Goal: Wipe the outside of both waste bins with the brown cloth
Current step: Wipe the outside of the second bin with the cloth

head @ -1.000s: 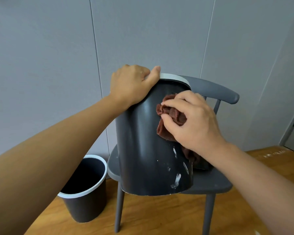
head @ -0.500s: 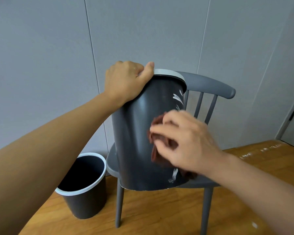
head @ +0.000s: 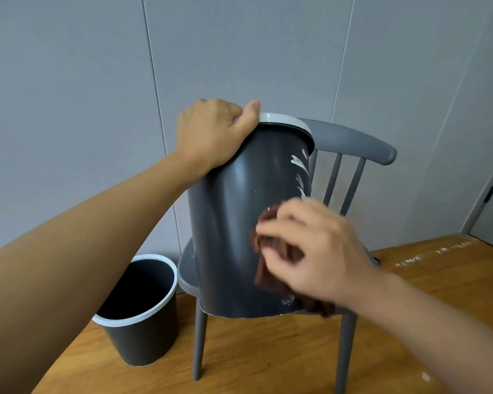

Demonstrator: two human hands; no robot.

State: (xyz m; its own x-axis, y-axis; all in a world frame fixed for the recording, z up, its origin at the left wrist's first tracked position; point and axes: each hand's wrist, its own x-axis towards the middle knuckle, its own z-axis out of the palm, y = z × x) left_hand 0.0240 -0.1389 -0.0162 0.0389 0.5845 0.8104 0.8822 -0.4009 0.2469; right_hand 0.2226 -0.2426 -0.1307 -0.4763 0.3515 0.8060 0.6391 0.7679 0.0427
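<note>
A dark grey waste bin (head: pixel 234 228) with a white rim stands tilted on the seat of a grey chair (head: pixel 353 143). My left hand (head: pixel 211 135) grips its rim at the top left. My right hand (head: pixel 316 251) holds the crumpled brown cloth (head: pixel 271 251) against the bin's lower right side; the hand is blurred by motion. White smears mark the bin's upper right side and a spot near its bottom edge. A second dark grey bin (head: pixel 137 311) with a white rim stands upright on the floor, left of the chair.
The chair stands against a grey panelled wall (head: pixel 97 109) on a wooden floor (head: pixel 268 359). White marks lie on the floor at the right. A door edge shows at the far right.
My right hand has dragged the cloth down the bin's side from near the rim to the lower part, uncovering white smears up top. My left hand keeps its grip on the rim.
</note>
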